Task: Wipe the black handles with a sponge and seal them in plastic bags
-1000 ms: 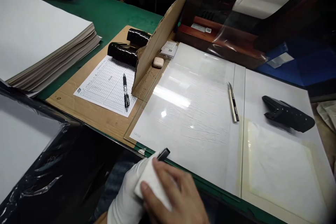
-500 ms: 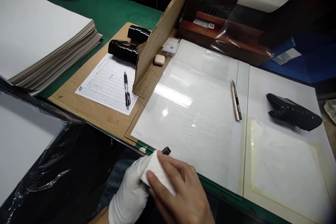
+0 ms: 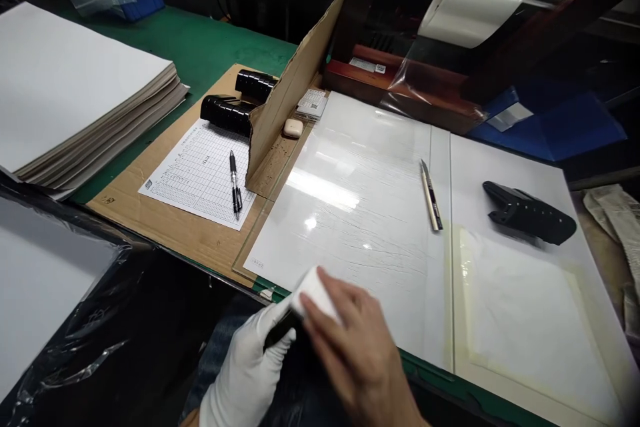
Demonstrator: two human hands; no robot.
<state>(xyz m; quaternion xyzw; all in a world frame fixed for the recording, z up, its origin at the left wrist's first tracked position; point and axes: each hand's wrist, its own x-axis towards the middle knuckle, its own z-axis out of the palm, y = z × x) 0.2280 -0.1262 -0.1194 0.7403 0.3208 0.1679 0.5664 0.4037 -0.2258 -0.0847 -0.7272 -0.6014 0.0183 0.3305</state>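
Observation:
My left hand (image 3: 245, 360), in a white glove, is closed around a small black part (image 3: 280, 329), mostly hidden by the glove and the other hand. My bare right hand (image 3: 363, 347) pinches a folded white wipe (image 3: 316, 293) and presses it on the far end of the black part. Both hands are at the table's front edge, before the glass sheet (image 3: 345, 227). On the glass's right side lies a utility knife (image 3: 431, 197). Further right, a black moulded part (image 3: 529, 213) rests on white paper.
Left of the glass, a cardboard divider (image 3: 295, 80) stands upright beside black stacked parts (image 3: 227, 113), a printed form (image 3: 193, 173) and a pen (image 3: 235, 183). A thick paper stack (image 3: 85, 93) sits far left. A film roll (image 3: 477, 0) hangs at the back, near a blue bin (image 3: 555, 117).
The wipe and right hand have shifted slightly up and right along the black part. More of the black part shows in the gloved fingers. The camera view has tilted up a little.

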